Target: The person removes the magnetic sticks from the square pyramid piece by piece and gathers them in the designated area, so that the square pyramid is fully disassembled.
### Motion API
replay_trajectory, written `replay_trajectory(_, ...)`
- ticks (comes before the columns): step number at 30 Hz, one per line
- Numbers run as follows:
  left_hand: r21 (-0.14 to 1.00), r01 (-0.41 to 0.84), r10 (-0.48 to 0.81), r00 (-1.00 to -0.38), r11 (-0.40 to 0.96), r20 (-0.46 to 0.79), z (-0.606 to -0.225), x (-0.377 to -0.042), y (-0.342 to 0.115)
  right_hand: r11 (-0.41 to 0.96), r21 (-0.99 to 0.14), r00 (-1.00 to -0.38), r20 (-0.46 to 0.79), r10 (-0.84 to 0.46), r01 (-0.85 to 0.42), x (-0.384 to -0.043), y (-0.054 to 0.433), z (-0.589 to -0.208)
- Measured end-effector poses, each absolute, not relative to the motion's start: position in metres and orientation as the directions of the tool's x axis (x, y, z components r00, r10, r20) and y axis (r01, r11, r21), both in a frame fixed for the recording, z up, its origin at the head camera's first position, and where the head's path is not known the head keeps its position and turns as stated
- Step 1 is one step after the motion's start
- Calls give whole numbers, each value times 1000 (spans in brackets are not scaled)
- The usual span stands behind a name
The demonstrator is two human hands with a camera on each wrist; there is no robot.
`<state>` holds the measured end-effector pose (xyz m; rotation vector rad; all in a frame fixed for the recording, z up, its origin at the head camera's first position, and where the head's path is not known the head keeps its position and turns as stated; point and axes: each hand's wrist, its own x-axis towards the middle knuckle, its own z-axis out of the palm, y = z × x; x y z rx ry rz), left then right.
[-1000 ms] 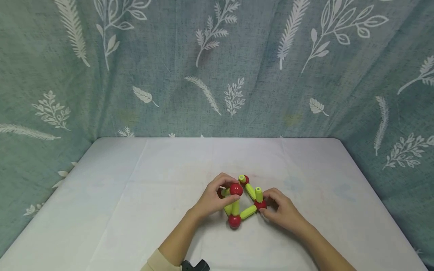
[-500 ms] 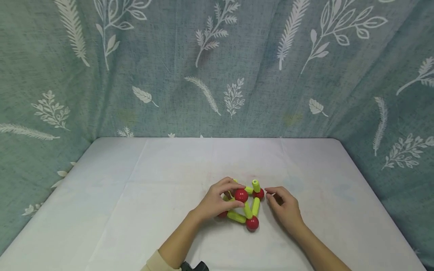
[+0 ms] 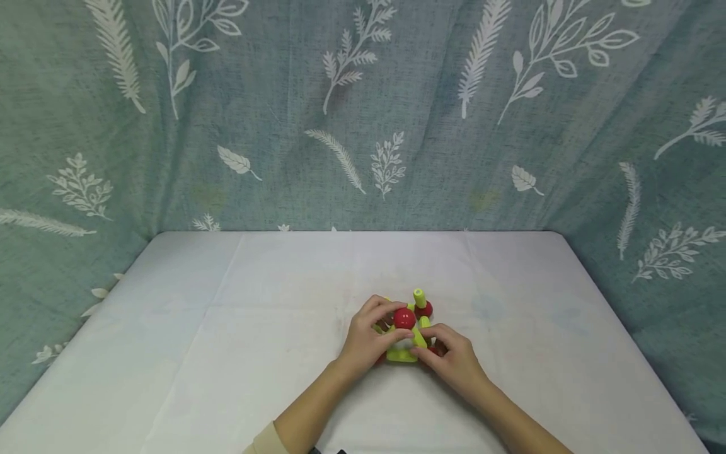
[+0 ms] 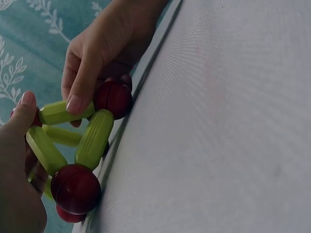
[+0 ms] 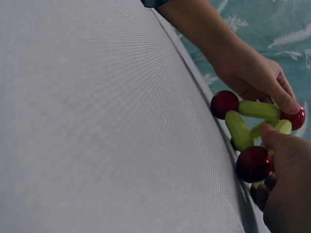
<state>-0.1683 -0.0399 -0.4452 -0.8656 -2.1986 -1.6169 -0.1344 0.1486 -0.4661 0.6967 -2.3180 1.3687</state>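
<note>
A ball-and-rod building toy, made of red balls and lime-green rods, stands on the table in front of me. My left hand (image 3: 365, 334) pinches its raised red ball (image 3: 404, 318) between thumb and fingers. At the near right corner my right hand (image 3: 454, 359) grips the toy, partly covering a low red ball (image 5: 254, 164). Its thumb lies along a slanted green rod (image 4: 65, 111) in the left wrist view. Further back, an upright green rod (image 3: 419, 297) rises with a free end from another red ball (image 3: 424, 309). My left fingers hide the far left part.
A white cloth covers the table (image 3: 255, 328), whose far edge meets a blue-green leaf-patterned curtain (image 3: 272, 113). The curtain also hangs along both sides. A small dark object pokes in at the bottom edge of the head view.
The toy has turned counterclockwise on the table, its near ball swinging right and its right ball going back. My right hand has shifted from that ball to the near corner and taken hold there.
</note>
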Motion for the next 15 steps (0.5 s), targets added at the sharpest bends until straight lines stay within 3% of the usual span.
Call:
replay_trajectory(7,747,636,291,-764,191,576,-448,-167,-39,372,-780,-864,467,-189,-503,-134,150,-466)
replay_trajectory(12,822,536,241,-837,190,490,-447,-168,-40,358,-858,-929,350,-117,-368,-134,153,-466)
replay_trajectory(15,862,475,234,-871,176,432,-446,-170,-43,347,-870,-936,331,-117,-351,-135,156,-467)
